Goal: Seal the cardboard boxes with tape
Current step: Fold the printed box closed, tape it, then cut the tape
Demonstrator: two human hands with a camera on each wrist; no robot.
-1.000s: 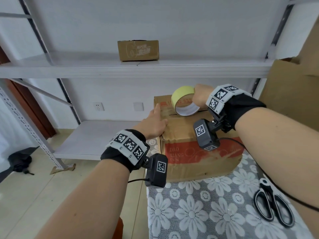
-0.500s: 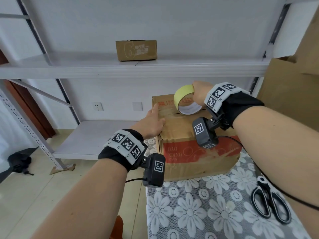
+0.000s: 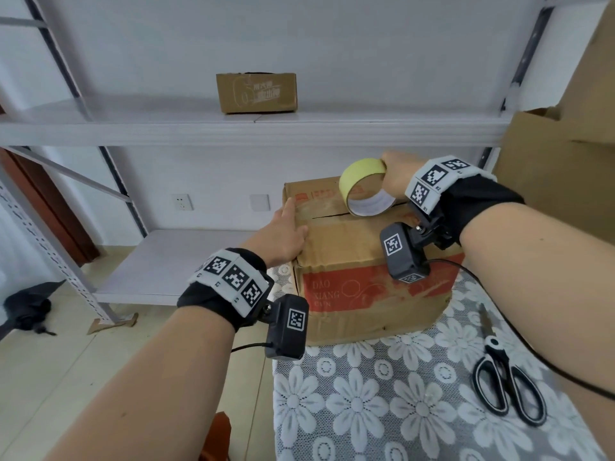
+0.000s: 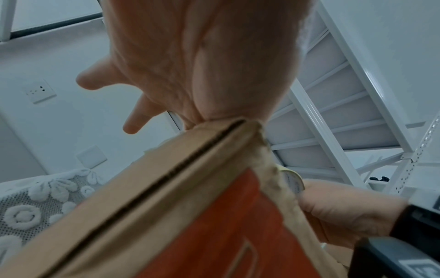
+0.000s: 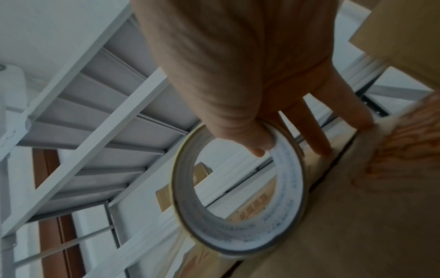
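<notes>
A brown cardboard box with a red band stands on the table's far end, its top flaps closed along a dark seam. My left hand lies flat on the box's left top edge, fingers straight; the left wrist view shows the palm pressing the corner of the box. My right hand holds a yellow tape roll upright over the seam, thumb through its core. In the right wrist view the tape roll touches the box top.
Black-handled scissors lie on the lace tablecloth at the right. A small cardboard box sits on the white shelf behind. Large cardboard sheets lean at the right. Floor lies left of the table.
The right hand has lowered the tape roll slightly toward the box top. The left hand stays on the box's left edge.
</notes>
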